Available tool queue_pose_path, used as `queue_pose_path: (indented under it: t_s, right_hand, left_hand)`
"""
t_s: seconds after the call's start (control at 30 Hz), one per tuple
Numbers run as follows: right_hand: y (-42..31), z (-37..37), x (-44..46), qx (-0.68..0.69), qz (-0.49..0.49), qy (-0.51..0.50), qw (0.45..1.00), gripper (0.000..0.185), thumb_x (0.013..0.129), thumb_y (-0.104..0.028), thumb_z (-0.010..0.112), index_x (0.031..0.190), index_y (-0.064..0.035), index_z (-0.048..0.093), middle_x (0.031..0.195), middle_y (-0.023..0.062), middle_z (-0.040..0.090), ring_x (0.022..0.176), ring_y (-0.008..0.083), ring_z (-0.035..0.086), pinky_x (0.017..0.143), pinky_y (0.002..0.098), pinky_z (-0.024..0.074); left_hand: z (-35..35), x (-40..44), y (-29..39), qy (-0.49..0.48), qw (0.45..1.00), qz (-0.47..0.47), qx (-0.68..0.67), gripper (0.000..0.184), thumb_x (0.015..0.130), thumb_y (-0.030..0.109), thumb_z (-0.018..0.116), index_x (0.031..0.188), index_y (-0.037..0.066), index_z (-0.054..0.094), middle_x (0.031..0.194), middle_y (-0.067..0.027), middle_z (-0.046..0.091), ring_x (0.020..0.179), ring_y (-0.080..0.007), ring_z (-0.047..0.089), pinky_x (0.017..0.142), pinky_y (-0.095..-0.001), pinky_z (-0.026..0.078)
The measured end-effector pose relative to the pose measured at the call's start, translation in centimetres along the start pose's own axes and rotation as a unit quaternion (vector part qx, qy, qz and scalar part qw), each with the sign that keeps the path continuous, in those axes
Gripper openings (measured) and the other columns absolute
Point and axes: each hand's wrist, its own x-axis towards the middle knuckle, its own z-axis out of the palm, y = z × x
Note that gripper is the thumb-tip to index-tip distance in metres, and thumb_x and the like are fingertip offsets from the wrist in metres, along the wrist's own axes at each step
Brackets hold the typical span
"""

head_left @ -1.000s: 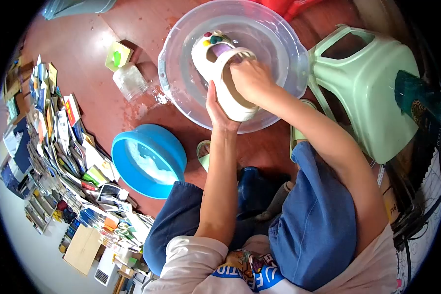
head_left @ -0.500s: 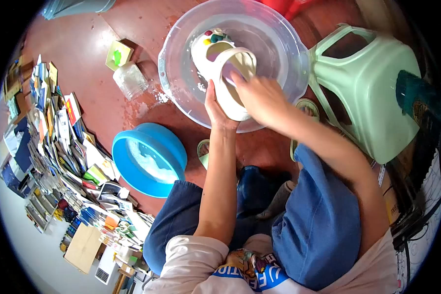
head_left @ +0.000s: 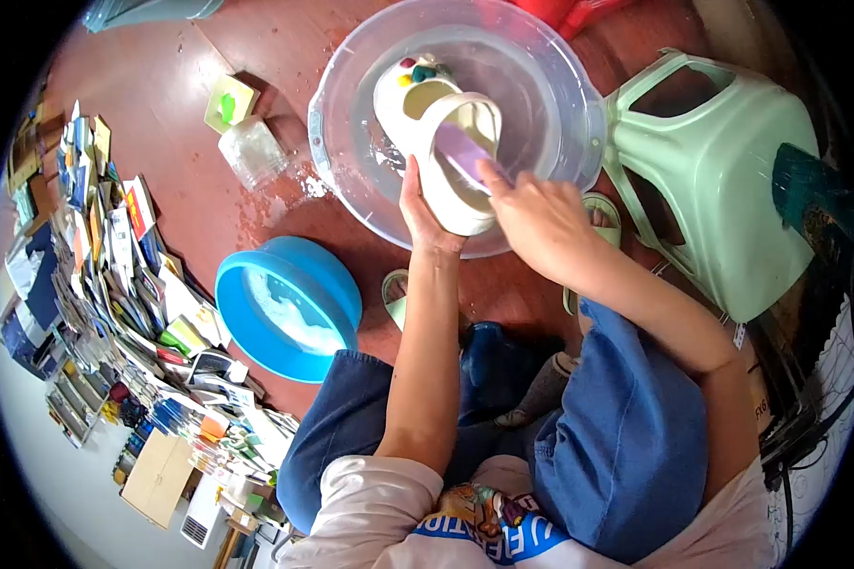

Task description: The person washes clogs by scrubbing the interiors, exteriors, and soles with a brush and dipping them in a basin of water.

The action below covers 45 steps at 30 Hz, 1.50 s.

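A white clog (head_left: 446,197) with colourful charms on its toe is held over a large clear plastic basin (head_left: 571,104). My left hand (head_left: 427,220) cups the clog's heel from below and the side, fingers mostly hidden behind it. In my right hand (head_left: 541,223) is a purple brush (head_left: 461,152), its head inside the clog's opening. The brush's bristles are hidden from this view. Shallow water covers the basin's bottom.
A blue basin (head_left: 337,284) with sudsy water stands at left. Beside the clear basin lie a small yellowish box (head_left: 240,100) and a clear container (head_left: 253,154) near white powder. A pale green stool (head_left: 754,180) is at right. Piled books (head_left: 138,275) line the left.
My right hand has drawn back toward me and to the right, and more of the purple brush shows. The clog and my left hand have barely shifted.
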Motion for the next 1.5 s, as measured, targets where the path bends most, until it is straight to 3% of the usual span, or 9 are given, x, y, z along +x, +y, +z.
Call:
queue_pose_path:
  t_s: [0.23, 0.47, 0.67, 0.7, 0.8, 1.07, 1.27, 1.37, 1.5]
  right_hand:
    - [-0.4, 2.7, 8.7, 0.011, -0.002, 0.058, 0.998, 0.036, 0.087, -0.01, 0.052, 0.121, 0.0027, 0.056, 0.087, 0.0242, 0.068, 0.078, 0.0356, 0.07, 0.066, 0.0454, 0.0547]
    - [0.2, 0.4, -0.6, 0.015, 0.013, -0.033, 0.999, 0.032, 0.089, -0.009, 0.049, 0.119, 0.0022, 0.056, 0.086, 0.0238, 0.067, 0.077, 0.0381, 0.069, 0.068, 0.0479, 0.0541]
    - [0.7, 2.9, 8.5, -0.013, -0.012, 0.031, 0.999, 0.026, 0.09, -0.011, 0.049, 0.113, -0.0027, 0.057, 0.085, 0.0233, 0.068, 0.079, 0.0384, 0.069, 0.068, 0.0493, 0.0532]
    - [0.5, 3.3, 7.7, 0.026, -0.024, 0.069, 0.997, 0.032, 0.091, -0.013, 0.049, 0.12, -0.0019, 0.054, 0.084, 0.0234, 0.068, 0.078, 0.0398, 0.069, 0.067, 0.05, 0.0533]
    - [-0.4, -0.7, 1.1, 0.032, 0.013, -0.055, 0.998, 0.042, 0.093, -0.015, 0.049, 0.133, -0.0015, 0.048, 0.082, 0.025, 0.067, 0.078, 0.0386, 0.069, 0.068, 0.0485, 0.053]
    - [-0.3, 1.8, 7.9, -0.025, -0.011, 0.01, 1.0, 0.036, 0.087, -0.01, 0.052, 0.122, -0.0026, 0.054, 0.078, 0.0228, 0.068, 0.079, 0.037, 0.07, 0.069, 0.048, 0.0536]
    - [0.2, 0.7, -1.0, -0.036, -0.01, 0.032, 0.999, 0.045, 0.09, -0.013, 0.051, 0.134, -0.0036, 0.046, 0.076, 0.0205, 0.068, 0.076, 0.0371, 0.07, 0.065, 0.0487, 0.0543]
    - [0.4, 1.4, 1.1, -0.114, 0.01, 0.0, 0.993, 0.039, 0.091, -0.012, 0.05, 0.128, -0.0033, 0.05, 0.077, 0.0211, 0.068, 0.075, 0.0355, 0.07, 0.065, 0.0466, 0.0545]
    - [1.0, 4.5, 8.0, -0.061, -0.014, 0.033, 0.997, 0.032, 0.09, -0.011, 0.05, 0.121, -0.0023, 0.054, 0.077, 0.023, 0.068, 0.075, 0.0355, 0.07, 0.065, 0.0472, 0.0543]
  left_hand:
    - [0.9, -0.3, -0.5, 0.024, 0.999, 0.004, 0.042, 0.056, 0.102, 0.043, 0.03, 0.144, 0.007, 0.038, 0.14, -0.0178, 0.049, 0.127, -0.0363, 0.05, 0.107, -0.0513, 0.041]
    - [-0.9, 0.1, 0.0, 0.001, 1.0, -0.004, 0.027, 0.058, 0.101, 0.046, 0.031, 0.144, 0.008, 0.038, 0.141, -0.0183, 0.048, 0.128, -0.0355, 0.05, 0.108, -0.0517, 0.041]
    - [0.2, -0.3, -0.2, -0.003, 1.0, 0.004, 0.028, 0.059, 0.101, 0.046, 0.032, 0.145, 0.007, 0.038, 0.142, -0.0173, 0.048, 0.128, -0.0358, 0.05, 0.107, -0.0521, 0.041]
    - [0.0, -0.3, 0.0, 0.001, 1.0, 0.009, 0.021, 0.059, 0.101, 0.046, 0.033, 0.145, 0.007, 0.038, 0.142, -0.0178, 0.048, 0.128, -0.0362, 0.05, 0.107, -0.0522, 0.041]
    - [0.0, 0.1, 0.4, -0.017, 1.0, 0.004, -0.009, 0.058, 0.1, 0.045, 0.035, 0.143, 0.007, 0.041, 0.139, -0.0175, 0.05, 0.126, -0.0348, 0.052, 0.107, -0.0509, 0.042]
    - [-0.1, 0.1, -0.3, 0.025, 0.999, 0.015, 0.021, 0.056, 0.102, 0.044, 0.032, 0.144, 0.009, 0.04, 0.141, -0.0181, 0.048, 0.128, -0.0365, 0.049, 0.108, -0.0534, 0.039]
    - [-0.2, 0.1, 0.7, 0.005, 1.0, -0.003, 0.014, 0.054, 0.102, 0.042, 0.031, 0.142, 0.008, 0.041, 0.137, -0.0178, 0.051, 0.125, -0.0353, 0.052, 0.105, -0.0502, 0.044]
    - [-0.8, 0.3, -0.3, 0.021, 0.999, 0.011, 0.023, 0.052, 0.102, 0.041, 0.031, 0.141, 0.008, 0.043, 0.136, -0.0174, 0.053, 0.123, -0.0339, 0.054, 0.105, -0.0495, 0.045]
    - [-0.3, 0.4, -0.2, 0.002, 1.0, 0.0, -0.003, 0.052, 0.102, 0.042, 0.031, 0.141, 0.008, 0.043, 0.137, -0.0173, 0.052, 0.123, -0.0341, 0.053, 0.106, -0.0495, 0.042]
